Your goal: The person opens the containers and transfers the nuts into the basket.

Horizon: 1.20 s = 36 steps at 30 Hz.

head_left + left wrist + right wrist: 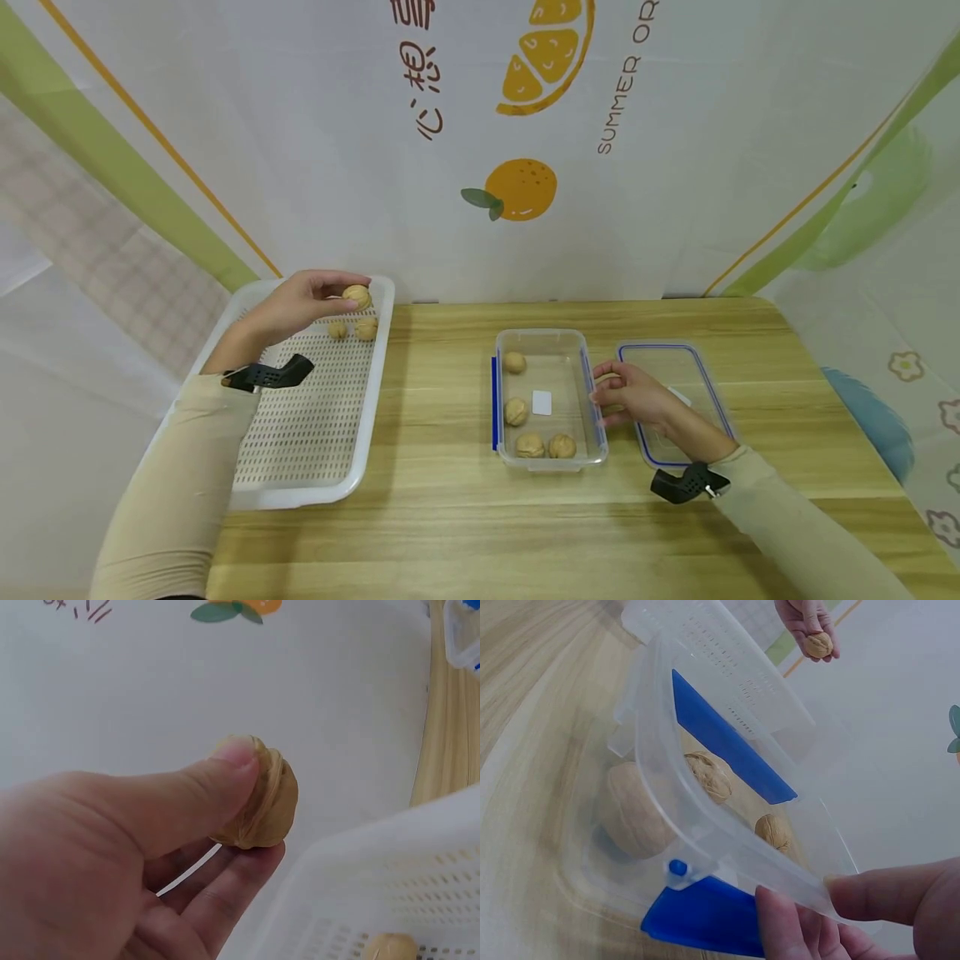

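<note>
Between thumb and fingertips, my left hand (303, 302) pinches a walnut (271, 799) above the far right corner of a white perforated basket (381, 358). Two more walnuts, one of them a larger walnut (366, 328), lie in the basket below that hand. My right hand (633, 393) grips the right wall of a clear plastic food container (551, 335), thumb on the rim and fingers outside by a blue latch (705, 915). Several walnuts sit inside the container, along its left side and near end, among them a walnut (530, 444).
A clear lid with a blue seal (693, 358) lies on the wooden table (450, 533), right of the container and partly under my right hand. Behind the table hangs a white printed cloth (337, 167). Bare wood separates the basket from the container.
</note>
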Motion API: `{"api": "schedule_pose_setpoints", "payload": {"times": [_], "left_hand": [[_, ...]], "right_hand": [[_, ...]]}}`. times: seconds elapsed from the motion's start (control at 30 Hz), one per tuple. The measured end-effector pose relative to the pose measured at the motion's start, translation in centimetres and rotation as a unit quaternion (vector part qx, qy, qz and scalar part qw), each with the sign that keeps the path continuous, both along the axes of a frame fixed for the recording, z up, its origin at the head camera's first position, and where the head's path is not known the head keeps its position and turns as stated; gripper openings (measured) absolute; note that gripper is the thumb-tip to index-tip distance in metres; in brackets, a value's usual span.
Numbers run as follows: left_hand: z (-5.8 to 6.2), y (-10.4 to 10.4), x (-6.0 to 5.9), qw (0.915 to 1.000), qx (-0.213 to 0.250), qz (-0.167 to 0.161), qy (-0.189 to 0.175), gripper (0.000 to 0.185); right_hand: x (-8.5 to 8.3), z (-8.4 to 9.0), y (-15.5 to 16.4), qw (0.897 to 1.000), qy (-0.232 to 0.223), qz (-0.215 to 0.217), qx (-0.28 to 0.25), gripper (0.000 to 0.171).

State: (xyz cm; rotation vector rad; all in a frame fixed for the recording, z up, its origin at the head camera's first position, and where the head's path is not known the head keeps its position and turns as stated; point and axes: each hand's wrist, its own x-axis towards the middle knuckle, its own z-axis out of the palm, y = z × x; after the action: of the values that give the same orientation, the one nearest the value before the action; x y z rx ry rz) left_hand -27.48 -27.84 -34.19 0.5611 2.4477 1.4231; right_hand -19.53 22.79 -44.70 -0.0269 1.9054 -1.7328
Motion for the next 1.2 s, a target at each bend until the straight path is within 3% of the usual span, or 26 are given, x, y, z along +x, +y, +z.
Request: {"api": "schedule_pose_setpoints", "payload": {"times": [0.13,0.33,0.7,0.97,1.2], "left_hand": [[-0.6,-1.4,-0.2,1.0,0.002,0.0,-0.002,0.05],[-1.4,-2.7,-0.6,0.9994,0.013,0.029,-0.018,0.048],[-2.3,-4.8,-1.2,0.9956,-0.037,0.072,-0.046,0.055],[-4.6,-6.3,-1.7,0.9951,-0.028,0.07,-0.064,0.055],[-6.2,-6.9,-1.6,0.995,-0.055,0.071,-0.045,0.052]], "right_hand": [[0.0,0.0,0.0,1.0,0.001,0.0,0.004,0.044],[-0.1,0.1,-0.1,1.0,0.003,0.0,0.007,0.044],[0.1,0.0,-0.1,1.0,0.003,-0.001,0.007,0.044],[0.1,0.1,-0.1,1.0,0.004,0.001,0.007,0.045],[0.1,0.1,-0.1,1.0,0.001,0.002,0.006,0.044]]}}
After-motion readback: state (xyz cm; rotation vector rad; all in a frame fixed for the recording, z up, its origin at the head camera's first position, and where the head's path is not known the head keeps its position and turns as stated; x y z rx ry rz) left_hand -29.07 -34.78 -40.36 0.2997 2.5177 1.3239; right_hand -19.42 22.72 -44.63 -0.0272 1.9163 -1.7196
